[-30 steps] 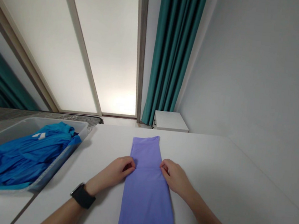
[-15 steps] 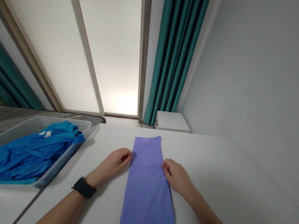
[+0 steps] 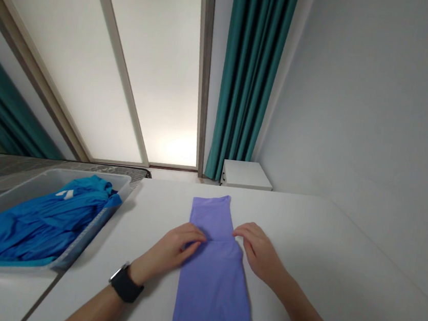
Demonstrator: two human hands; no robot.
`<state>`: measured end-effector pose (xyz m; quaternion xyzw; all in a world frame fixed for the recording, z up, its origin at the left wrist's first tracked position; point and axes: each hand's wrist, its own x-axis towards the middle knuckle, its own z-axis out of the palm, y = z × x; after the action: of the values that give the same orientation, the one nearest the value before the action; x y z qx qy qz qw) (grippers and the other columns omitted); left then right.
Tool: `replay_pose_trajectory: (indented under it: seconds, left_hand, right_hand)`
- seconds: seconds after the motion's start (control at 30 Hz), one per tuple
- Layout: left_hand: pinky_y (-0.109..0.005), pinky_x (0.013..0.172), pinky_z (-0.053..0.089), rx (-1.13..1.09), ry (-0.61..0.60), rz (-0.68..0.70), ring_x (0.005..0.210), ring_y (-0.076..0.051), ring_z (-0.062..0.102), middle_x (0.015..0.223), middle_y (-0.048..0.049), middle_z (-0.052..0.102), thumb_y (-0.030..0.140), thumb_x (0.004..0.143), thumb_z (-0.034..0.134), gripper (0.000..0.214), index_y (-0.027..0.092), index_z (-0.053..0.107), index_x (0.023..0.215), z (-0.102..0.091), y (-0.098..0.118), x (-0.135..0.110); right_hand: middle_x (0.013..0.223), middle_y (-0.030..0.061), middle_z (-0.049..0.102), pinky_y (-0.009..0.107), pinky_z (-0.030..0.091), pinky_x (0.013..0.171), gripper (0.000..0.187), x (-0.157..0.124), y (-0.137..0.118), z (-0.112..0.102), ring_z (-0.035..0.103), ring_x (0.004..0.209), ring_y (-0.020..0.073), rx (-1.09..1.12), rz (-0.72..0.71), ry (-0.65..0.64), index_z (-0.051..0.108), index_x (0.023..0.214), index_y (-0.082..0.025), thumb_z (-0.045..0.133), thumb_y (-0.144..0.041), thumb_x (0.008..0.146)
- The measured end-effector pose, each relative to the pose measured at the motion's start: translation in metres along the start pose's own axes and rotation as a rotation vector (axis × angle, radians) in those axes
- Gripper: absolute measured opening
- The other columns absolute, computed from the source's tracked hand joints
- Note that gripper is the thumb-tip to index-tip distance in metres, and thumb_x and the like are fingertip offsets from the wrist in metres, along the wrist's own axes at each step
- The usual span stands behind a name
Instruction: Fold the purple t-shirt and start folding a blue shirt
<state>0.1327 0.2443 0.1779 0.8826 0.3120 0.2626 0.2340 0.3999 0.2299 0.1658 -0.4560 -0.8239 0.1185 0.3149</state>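
The left hand (image 3: 179,244) is partly curled over the purple cloth (image 3: 214,289), its fingertips resting at the left end of the crease that crosses it, with the thumb tip near them; whether any fabric is pinched there, I cannot tell. The right hand (image 3: 259,253) is loosely bent, fingertips at the cloth's right side by the same crease, and its hold cannot be made out either. The cloth lies flat on the white tabletop (image 3: 318,296), its narrower end close to the far edge, its wider end toward the near edge, which is out of frame. The left hand covers part of the cloth's left side, and both forearms are cut off below. At the tabletop's left edge, toward the far left corner, stands a translucent bin (image 3: 89,239) with blue clothing (image 3: 44,229), its left end cropped. A white mark (image 3: 65,194) on that clothing is too small to read; the screen of the black-banded watch (image 3: 126,284) is angled away.
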Motion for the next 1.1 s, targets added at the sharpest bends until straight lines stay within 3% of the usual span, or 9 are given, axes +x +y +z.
replay_pose_trajectory:
  seconds: [0.13, 0.23, 0.57, 0.73, 0.9, 1.1]
  left_hand:
    - [-0.036, 0.1, 0.049, 0.093, -0.053, 0.141, 0.111, -0.019, 0.061, 0.118, -0.0088, 0.068, 0.017, 0.098, 0.043, 0.03, 0.02, 0.065, 0.118, 0.002, 0.01, -0.003]
    - [-0.038, 0.106, 0.047, 0.183, -0.114, 0.208, 0.119, -0.02, 0.059, 0.127, -0.0085, 0.066, 0.014, 0.097, 0.043, 0.035, 0.021, 0.061, 0.127, -0.001, 0.013, -0.011]
    - [-0.042, 0.117, 0.035, 0.203, -0.214, 0.119, 0.138, -0.02, 0.043, 0.151, -0.0041, 0.046, 0.007, 0.089, 0.042, 0.068, 0.029, 0.03, 0.152, -0.009, -0.006, -0.055]
    - [-0.051, 0.121, 0.022, 0.2, -0.293, 0.109, 0.145, -0.025, 0.03, 0.158, -0.004, 0.032, 0.021, 0.094, 0.046, 0.067, 0.031, 0.02, 0.155, -0.014, 0.005, -0.057]
    - [-0.056, 0.12, 0.018, 0.201, -0.418, 0.166, 0.147, -0.035, 0.02, 0.162, -0.0092, 0.016, 0.055, 0.085, 0.063, 0.088, 0.028, 0.018, 0.156, -0.015, 0.029, -0.052]
    - [-0.05, 0.122, 0.017, 0.192, -0.534, 0.173, 0.147, -0.032, 0.02, 0.161, -0.0109, 0.015, 0.045, 0.08, 0.071, 0.097, 0.024, 0.015, 0.156, -0.003, 0.044, -0.052]
  right_hand:
    - [0.114, 0.0111, 0.07, 0.042, 0.049, 0.098, 0.04, -0.014, -0.012, 0.0, 0.061, 0.108, 0.0219, -0.113, -0.265, -0.071, 0.067, 0.114, -0.018, 0.037, -0.006, 0.09]
    - [0.118, 0.0123, 0.069, 0.043, 0.05, 0.099, 0.04, -0.028, -0.01, 0.001, 0.062, 0.112, 0.0222, -0.197, -0.366, -0.076, 0.065, 0.12, -0.016, 0.039, -0.007, 0.091]
    - [0.14, 0.0152, 0.056, 0.044, 0.042, 0.111, 0.053, -0.047, 0.007, -0.003, 0.049, 0.132, 0.0229, -0.138, -0.291, -0.284, 0.053, 0.138, -0.012, 0.04, -0.008, 0.086]
    - [0.143, 0.0145, 0.053, 0.046, 0.037, 0.114, 0.048, -0.046, 0.001, -0.01, 0.047, 0.133, 0.0231, -0.097, -0.216, -0.344, 0.051, 0.139, -0.014, 0.044, -0.017, 0.092]
    - [0.148, 0.0174, 0.046, 0.054, 0.026, 0.118, 0.056, -0.049, -0.021, -0.018, 0.039, 0.139, 0.0292, -0.144, -0.269, -0.387, 0.047, 0.143, -0.014, 0.055, -0.034, 0.091]
    - [0.144, 0.0188, 0.05, 0.045, 0.031, 0.116, 0.064, -0.062, -0.056, -0.008, 0.044, 0.134, 0.029, -0.202, -0.377, -0.415, 0.047, 0.142, -0.01, 0.06, -0.043, 0.088]
